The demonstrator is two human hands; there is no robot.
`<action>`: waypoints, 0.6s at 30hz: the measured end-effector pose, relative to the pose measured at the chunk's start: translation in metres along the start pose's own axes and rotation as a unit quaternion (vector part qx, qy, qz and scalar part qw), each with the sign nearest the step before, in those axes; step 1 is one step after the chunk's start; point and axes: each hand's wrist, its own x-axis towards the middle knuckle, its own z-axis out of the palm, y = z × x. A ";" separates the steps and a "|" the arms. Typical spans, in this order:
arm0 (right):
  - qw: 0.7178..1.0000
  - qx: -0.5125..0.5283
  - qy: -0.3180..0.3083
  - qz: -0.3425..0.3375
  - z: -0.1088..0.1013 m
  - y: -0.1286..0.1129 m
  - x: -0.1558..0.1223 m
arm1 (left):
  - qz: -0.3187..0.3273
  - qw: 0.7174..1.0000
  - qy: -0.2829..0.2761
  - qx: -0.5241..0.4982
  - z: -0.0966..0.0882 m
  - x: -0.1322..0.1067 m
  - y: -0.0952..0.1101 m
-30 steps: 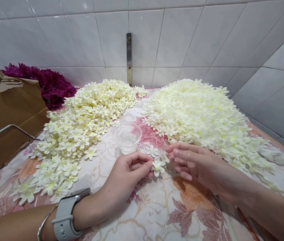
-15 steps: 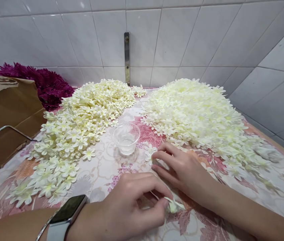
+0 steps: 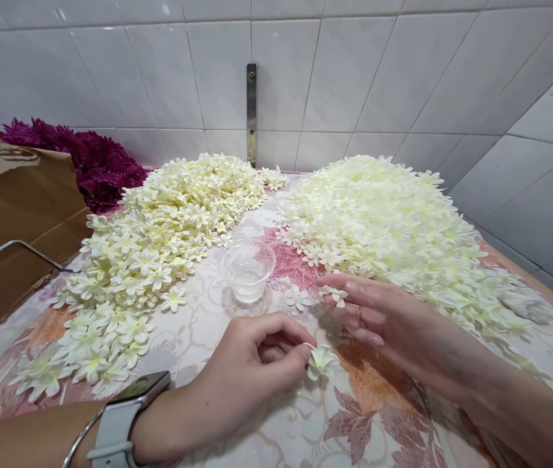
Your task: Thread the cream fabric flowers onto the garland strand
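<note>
Over the surface [image 3: 276,439], a white flower [image 3: 323,361] is pinched by the left hand [image 3: 250,377]; whether a second flower [image 3: 338,296] is gripped by the half-curled right hand [image 3: 384,318] cannot be told.

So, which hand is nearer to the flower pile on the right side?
Right. The right hand is just in front of the flower pile, overlapping its near edge in view; the left hand is farther off, to the left.

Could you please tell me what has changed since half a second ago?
The left hand has moved forward and slightly left, keeping its pinched white flower. The right hand has shifted right, and a second flower now shows by its fingers. The clear plastic cup, left flower heap and right flower heap look unchanged.
</note>
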 end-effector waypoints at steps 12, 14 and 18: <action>0.997 -0.072 -0.006 -0.022 -0.011 0.009 0.002 | -0.011 0.998 -0.017 -0.052 -0.002 0.000 -0.008; 0.991 -0.129 0.019 -0.024 -0.013 0.008 0.003 | -0.014 0.999 -0.016 -0.050 -0.002 -0.001 -0.008; 0.936 -0.309 0.128 -0.107 -0.019 0.004 0.004 | -0.021 0.999 -0.003 -0.033 -0.002 -0.001 -0.005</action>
